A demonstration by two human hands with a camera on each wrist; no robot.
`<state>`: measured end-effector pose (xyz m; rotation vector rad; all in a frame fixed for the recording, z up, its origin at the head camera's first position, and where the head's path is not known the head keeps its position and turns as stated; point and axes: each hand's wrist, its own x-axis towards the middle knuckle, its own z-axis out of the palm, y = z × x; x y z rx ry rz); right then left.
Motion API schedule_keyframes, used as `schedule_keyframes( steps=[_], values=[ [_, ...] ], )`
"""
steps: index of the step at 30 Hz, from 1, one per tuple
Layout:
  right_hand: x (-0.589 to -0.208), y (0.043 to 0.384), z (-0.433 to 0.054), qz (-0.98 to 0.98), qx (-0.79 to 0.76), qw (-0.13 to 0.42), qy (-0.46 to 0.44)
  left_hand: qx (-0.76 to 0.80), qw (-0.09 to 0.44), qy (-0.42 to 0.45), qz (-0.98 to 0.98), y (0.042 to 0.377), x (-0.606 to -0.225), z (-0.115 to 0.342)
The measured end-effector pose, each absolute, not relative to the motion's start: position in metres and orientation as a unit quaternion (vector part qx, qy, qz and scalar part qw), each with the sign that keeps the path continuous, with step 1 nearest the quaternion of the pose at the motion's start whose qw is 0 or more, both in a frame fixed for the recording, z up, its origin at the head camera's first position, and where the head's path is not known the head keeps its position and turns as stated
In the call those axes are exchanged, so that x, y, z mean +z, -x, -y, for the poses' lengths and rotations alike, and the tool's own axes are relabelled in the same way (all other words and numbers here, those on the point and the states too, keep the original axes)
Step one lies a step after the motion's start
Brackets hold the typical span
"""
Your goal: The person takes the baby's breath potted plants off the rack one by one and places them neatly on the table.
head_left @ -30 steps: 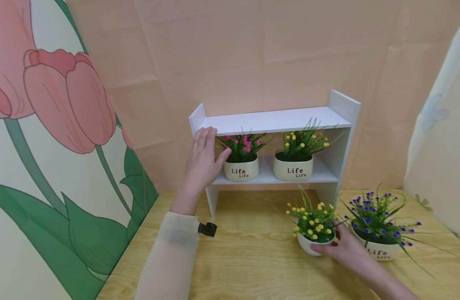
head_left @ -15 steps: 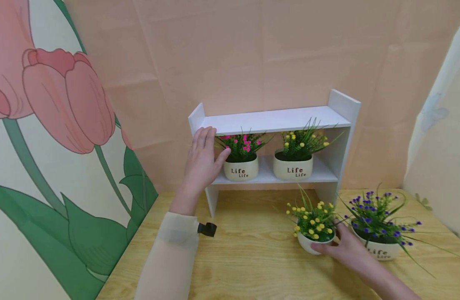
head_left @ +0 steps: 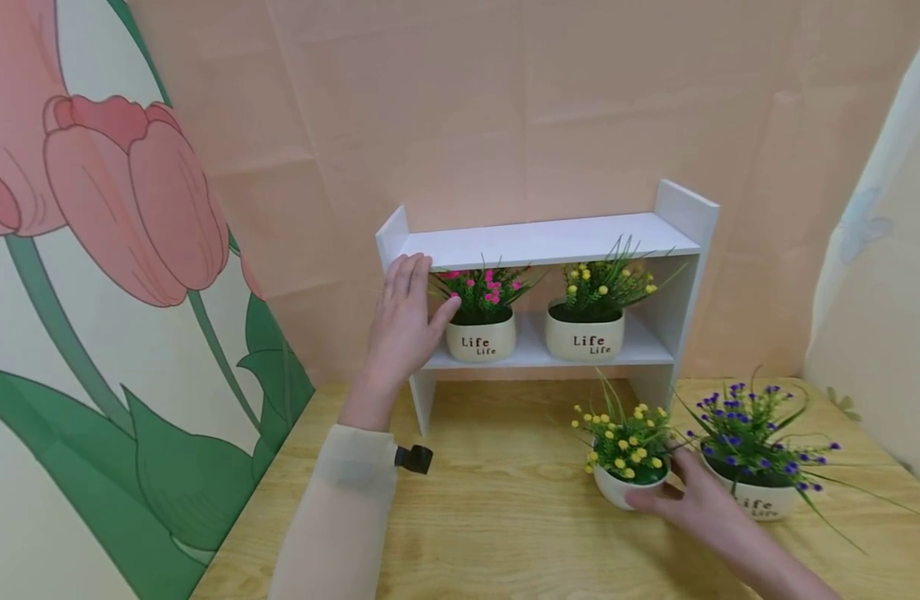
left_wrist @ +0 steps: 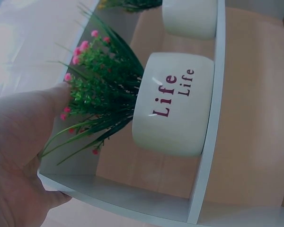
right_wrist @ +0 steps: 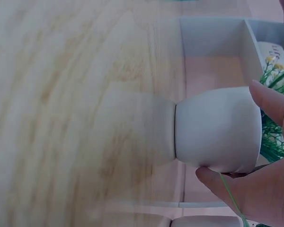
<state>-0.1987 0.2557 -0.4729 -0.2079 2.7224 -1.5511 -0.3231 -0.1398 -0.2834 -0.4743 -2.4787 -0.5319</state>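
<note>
My left hand rests on the upper left front corner of a white two-tier shelf, fingers straight and thumb spread. Seen from the left wrist, the hand straddles that corner beside a pink-flowered potted plant. With thumb and fingers round its rim, my right hand holds a small white pot of yellow flowers. This pot's base meets the wooden table in the right wrist view. Just right of that hand stands a pot of purple flowers, partly hidden by it.
On the middle board stands another yellow-flowered pot, right of the pink one. The wooden table runs up to a peach backdrop. A tulip-printed panel borders the left side. Long grass blades spread from the purple plant.
</note>
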Motion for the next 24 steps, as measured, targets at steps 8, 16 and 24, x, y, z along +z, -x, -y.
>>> schedule_keyframes(
  steps=[8,16,24],
  values=[
    [-0.468,0.186,-0.260,-0.862,-0.499,-0.011,0.085,-0.196,0.285,0.181,0.921,0.323,-0.284,0.140],
    [-0.452,0.172,-0.260,-0.871,-0.489,0.020,0.051,-0.195,0.283,0.181,0.921,0.323,-0.284,0.140],
    [-0.444,0.161,-0.262,-0.853,-0.516,0.003,0.078,-0.197,0.282,0.182,0.921,0.324,-0.283,0.141]
  ],
)
